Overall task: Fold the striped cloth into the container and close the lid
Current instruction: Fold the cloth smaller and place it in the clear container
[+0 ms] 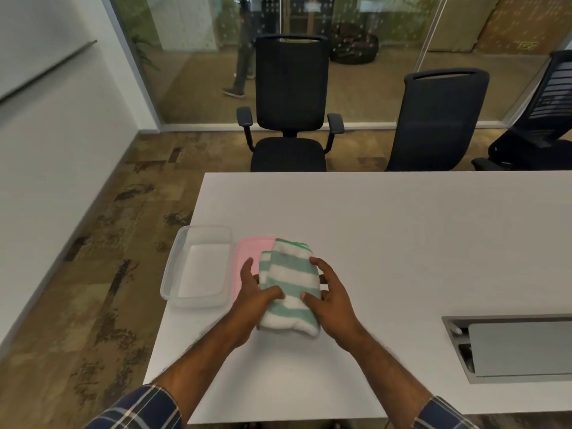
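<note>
**Folded cloth held beside the open container**

Striped cloth, folded into a thick bundle, sits right of the clear container, overlapping the pink lid between them. Left hand and right hand clasp the bundle's sides, thumbs on top. Container lidless, at the white table's left edge.

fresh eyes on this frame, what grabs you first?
The folded green-and-white striped cloth near the table's left front, clasped between the left hand and right hand. Left of it, a clear open container sits empty at the table corner, with a pink lid lying flat between container and cloth.
</note>
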`<state>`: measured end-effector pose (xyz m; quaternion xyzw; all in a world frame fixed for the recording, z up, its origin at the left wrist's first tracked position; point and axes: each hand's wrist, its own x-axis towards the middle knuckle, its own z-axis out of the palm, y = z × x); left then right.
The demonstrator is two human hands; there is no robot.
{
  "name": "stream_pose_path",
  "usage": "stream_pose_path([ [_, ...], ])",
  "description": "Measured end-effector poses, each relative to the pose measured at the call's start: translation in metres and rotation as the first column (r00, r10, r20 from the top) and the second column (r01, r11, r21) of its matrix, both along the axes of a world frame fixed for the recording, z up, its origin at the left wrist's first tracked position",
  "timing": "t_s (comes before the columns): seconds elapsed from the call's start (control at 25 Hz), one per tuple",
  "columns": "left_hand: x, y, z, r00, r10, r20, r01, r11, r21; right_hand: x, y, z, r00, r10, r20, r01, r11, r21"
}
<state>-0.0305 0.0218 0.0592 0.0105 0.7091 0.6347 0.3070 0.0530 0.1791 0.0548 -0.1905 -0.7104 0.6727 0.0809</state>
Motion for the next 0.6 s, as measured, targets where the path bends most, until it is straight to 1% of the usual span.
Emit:
stream_pose_path([
  [0.04,-0.004,-0.006,0.002,0.995,-0.019,-0.095,0.017,1.0,-0.026,-0.005,-0.004,0.001,1.0,-0.017,-0.017,0.018,1.0,0.019],
  [0.12,-0.011,-0.021,0.006,0.96,-0.082,-0.267,0.077,0.997,-0.028,-0.019,-0.013,0.004,0.999,-0.038,-0.037,0.04,0.997,0.059],
  [0.2,-0.019,-0.034,0.017,0.919,-0.105,-0.379,0.097,0.995,-0.04,-0.035,-0.025,0.008,0.997,-0.056,-0.052,0.062,0.989,0.132],
  [0.24,-0.025,-0.039,0.022,0.892,-0.115,-0.438,0.085,0.993,-0.087,-0.043,-0.032,0.009,0.996,-0.055,-0.069,0.067,0.981,0.182],
  [0.32,-0.039,-0.051,0.028,0.831,-0.167,-0.53,0.049,0.972,-0.229,-0.062,-0.048,0.013,0.995,-0.012,-0.097,0.037,0.965,0.261],
  [0.48,-0.075,-0.077,0.025,0.791,-0.255,-0.555,0.032,0.925,-0.38,-0.098,-0.075,0.017,0.993,0.099,-0.058,-0.073,0.934,0.349],
  [0.56,-0.097,-0.092,0.019,0.776,-0.315,-0.547,0.018,0.877,-0.48,-0.115,-0.087,0.017,0.981,0.193,0.007,-0.181,0.908,0.378],
  [0.6,-0.108,-0.101,0.014,0.771,-0.348,-0.533,0.013,0.846,-0.533,-0.124,-0.095,0.015,0.967,0.249,0.049,-0.249,0.897,0.365],
])
